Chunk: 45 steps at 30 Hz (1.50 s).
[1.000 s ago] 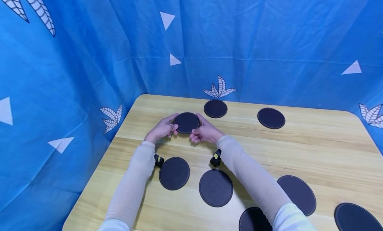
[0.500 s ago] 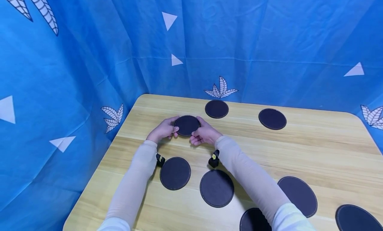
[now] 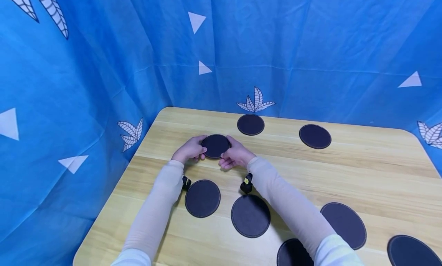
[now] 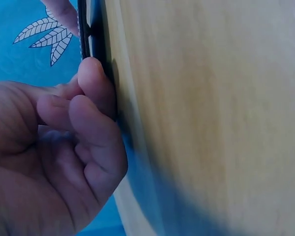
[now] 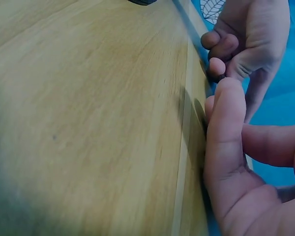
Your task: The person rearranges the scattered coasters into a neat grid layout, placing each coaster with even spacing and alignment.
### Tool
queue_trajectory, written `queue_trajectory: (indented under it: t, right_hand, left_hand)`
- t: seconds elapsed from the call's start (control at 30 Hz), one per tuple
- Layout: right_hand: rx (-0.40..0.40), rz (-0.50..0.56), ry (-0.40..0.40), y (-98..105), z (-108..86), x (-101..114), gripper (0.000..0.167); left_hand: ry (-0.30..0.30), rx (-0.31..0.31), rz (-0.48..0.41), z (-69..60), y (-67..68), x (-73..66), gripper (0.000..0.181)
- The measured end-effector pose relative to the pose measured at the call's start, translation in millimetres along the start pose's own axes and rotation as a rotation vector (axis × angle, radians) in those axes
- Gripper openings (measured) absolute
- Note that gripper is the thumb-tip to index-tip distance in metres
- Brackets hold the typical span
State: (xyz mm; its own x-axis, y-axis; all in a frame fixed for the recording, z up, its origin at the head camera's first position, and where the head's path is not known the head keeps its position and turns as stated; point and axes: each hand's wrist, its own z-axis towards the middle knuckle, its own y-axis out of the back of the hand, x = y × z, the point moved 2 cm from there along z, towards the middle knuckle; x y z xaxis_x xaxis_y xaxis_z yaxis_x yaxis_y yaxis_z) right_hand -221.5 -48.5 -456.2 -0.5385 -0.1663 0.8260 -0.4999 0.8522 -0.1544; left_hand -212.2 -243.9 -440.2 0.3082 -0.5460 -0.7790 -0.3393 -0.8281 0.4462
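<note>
A round dark leather-like coaster [image 3: 215, 146] with a stitched rim is held between both hands at the left rear of the table. My left hand [image 3: 190, 149] pinches its left edge, thumb on top and fingers underneath. The opposite edge is pinched by my right hand [image 3: 238, 153]. Seen edge-on in the left wrist view, the coaster [image 4: 83, 29] appears thin and stands slightly off the wood. Fingers mostly cover it in the right wrist view, where both hands meet at its edge. Just behind it lies another dark coaster [image 3: 250, 124].
More round dark coasters lie flat on the wooden table [image 3: 373, 162]: one at the rear right [image 3: 315, 136], two nearer the forearms [image 3: 202, 198] [image 3: 250, 215], and several at the front right, one partly under the right sleeve [image 3: 279, 204]. A blue patterned cloth [image 3: 248, 40] hangs behind.
Both hands have moved slightly down and toward me with the coaster, which sits lower in the head view. The grip stays the same. The other coasters have not moved on the table.
</note>
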Motion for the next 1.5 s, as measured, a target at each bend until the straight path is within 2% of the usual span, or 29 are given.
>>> queue_trajectory:
  t: [0.2,0.47,0.63,0.83,1.17,1.27,1.37,1.5]
  right_hand:
    - [0.012,-0.027,-0.016,1,0.3,0,0.095]
    - [0.041,-0.025,-0.017,8,-2.0,0,0.092]
    - [0.056,-0.036,-0.004,18,-5.6,0,0.086]
    - [0.022,-0.046,0.011,35,-9.3,1,0.083]
    - [-0.120,-0.112,0.087,66,-22.5,4,0.058]
    - [-0.112,-0.119,0.090,67,-24.3,3,0.054]
    - [-0.072,-0.116,0.085,61,-23.7,2,0.054]
    - [-0.016,-0.119,0.070,49,-20.2,0,0.057]
  left_hand:
    - [0.017,-0.007,0.029,-2.5,-0.7,-2.5,0.067]
    - [0.024,-0.028,0.011,-2.9,-1.6,-0.7,0.068]
    - [0.022,-0.026,-0.027,-3.3,-2.1,0.2,0.069]
    - [0.027,-0.023,-0.045,-5.0,-1.9,0.2,0.068]
    - [0.006,-0.046,0.051,-2.1,1.9,-1.5,0.062]
    - [0.008,-0.058,0.119,-0.5,2.1,-2.0,0.062]
    - [0.015,-0.074,0.176,0.3,1.9,-2.6,0.064]
    - [0.015,-0.086,0.204,1.0,0.6,-2.3,0.067]
